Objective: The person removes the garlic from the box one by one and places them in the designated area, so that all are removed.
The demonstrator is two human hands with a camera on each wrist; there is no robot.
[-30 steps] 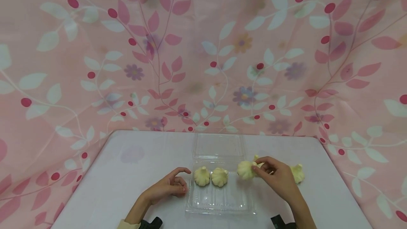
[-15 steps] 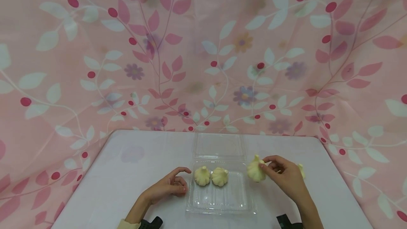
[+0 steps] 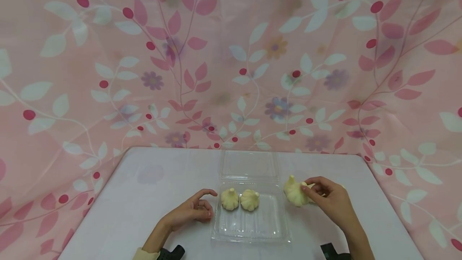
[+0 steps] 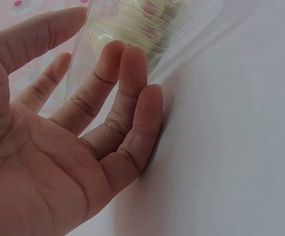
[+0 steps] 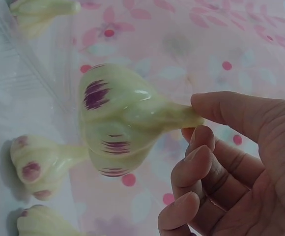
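Note:
My right hand (image 3: pixel 330 199) pinches a pale yellow garlic bulb (image 5: pixel 120 120) by its stem, between thumb and fingers. Purple streaks mark its body in the right wrist view. The hand is to the right of a clear plastic clamshell box (image 3: pixel 252 230), raised above the table. Two more garlic bulbs, the left one (image 3: pixel 229 199) and the right one (image 3: pixel 249 200), sit side by side in the box's back row. At the box's left edge my left hand (image 3: pixel 191 210) holds nothing, its fingers loosely bent. Whether its fingertips touch the plastic I cannot tell.
Behind the base lies the box's raised or folded-back lid (image 3: pixel 249 165). A garlic bulb (image 5: pixel 37 167) and another bulb (image 5: pixel 44 221) rest on the white table (image 3: pixel 173 171), partly hidden by my right hand in the head view. A pink floral cloth (image 3: pixel 223 99) hangs behind.
My right hand has moved right with the garlic bulb, from over the box's right side to beyond its edge. The left hand and the two boxed bulbs stay where they were.

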